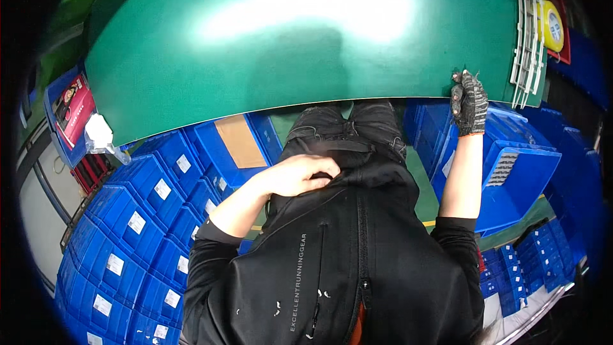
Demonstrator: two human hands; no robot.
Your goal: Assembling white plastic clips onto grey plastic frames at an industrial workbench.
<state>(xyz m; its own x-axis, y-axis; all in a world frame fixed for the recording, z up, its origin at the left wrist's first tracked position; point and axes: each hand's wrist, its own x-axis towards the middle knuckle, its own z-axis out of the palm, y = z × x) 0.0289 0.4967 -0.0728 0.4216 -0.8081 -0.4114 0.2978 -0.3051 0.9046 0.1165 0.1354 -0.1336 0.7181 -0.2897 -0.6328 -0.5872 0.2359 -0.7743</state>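
Green table (191, 83) ahead of your bare left hand (305, 174). Black jacket (399, 249) under that hand, fingers curled; pinch, can't tell. White slatted rack (527, 32) right of your nearer, gloved right hand (471, 102), long axis running away from you; fingers half-curled, grip unclear.

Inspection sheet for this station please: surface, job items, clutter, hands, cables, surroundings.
Surface: green table, bright light glare toward the far side.
Job items: white slatted strips along the table's right end, nearest the right hand.
Clutter: yellow rounded object beside the strips; red printed item and white crumpled item off the left end.
Hands: left bare, curled at the black jacket; right in a dark knit glove at the near edge. Grip unclear on both.
Cables: none clearly seen.
Surroundings: labelled blue crates at left, blue bins at right.
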